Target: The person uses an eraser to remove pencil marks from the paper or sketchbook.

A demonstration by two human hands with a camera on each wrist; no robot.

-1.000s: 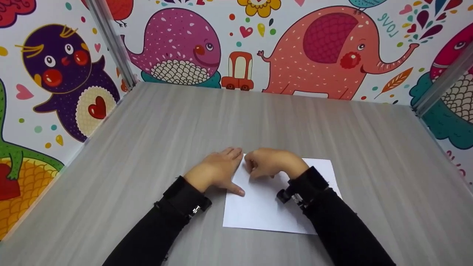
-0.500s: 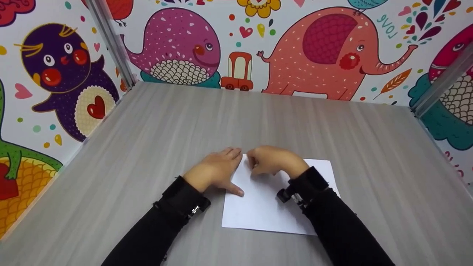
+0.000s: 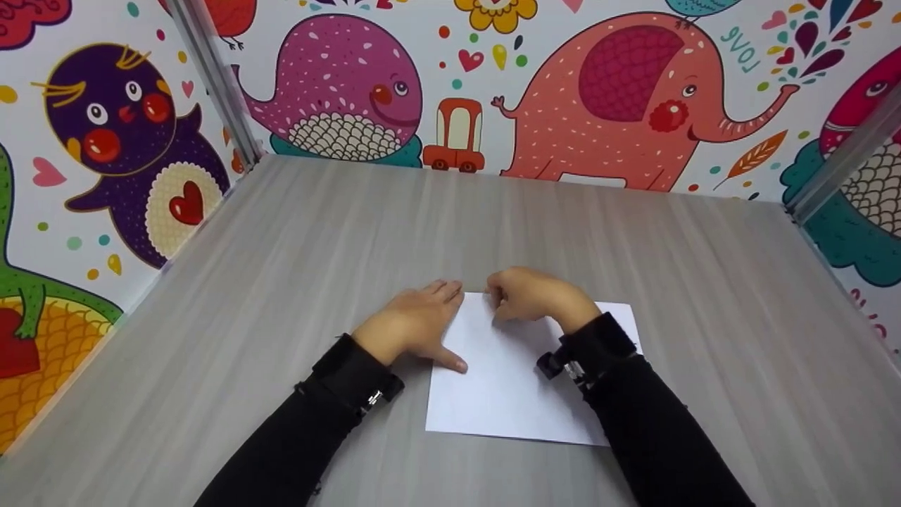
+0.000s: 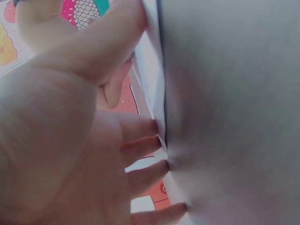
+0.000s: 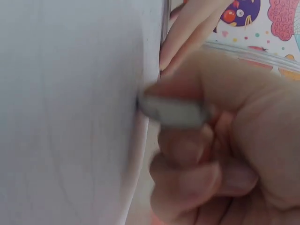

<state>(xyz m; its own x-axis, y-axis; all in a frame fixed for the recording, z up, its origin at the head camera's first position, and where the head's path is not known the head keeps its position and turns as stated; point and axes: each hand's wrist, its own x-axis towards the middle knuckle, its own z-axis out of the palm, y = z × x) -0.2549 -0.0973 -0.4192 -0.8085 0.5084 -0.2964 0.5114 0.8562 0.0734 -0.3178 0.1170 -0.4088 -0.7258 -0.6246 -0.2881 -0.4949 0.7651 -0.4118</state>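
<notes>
Steadying the paper (image 3: 496, 384) well needs firm pressure from the spread left hand (image 3: 417, 324), while the right hand (image 3: 536, 294) pinches an eraser-like block (image 5: 177, 113).

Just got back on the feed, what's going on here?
A person's left hand rests spread at the left edge of a white sheet of paper on the table, thumb on top. The right hand pinches a small pale block, perhaps an eraser, at the sheet near its far edge. The block is too blurred to identify surely.
</notes>
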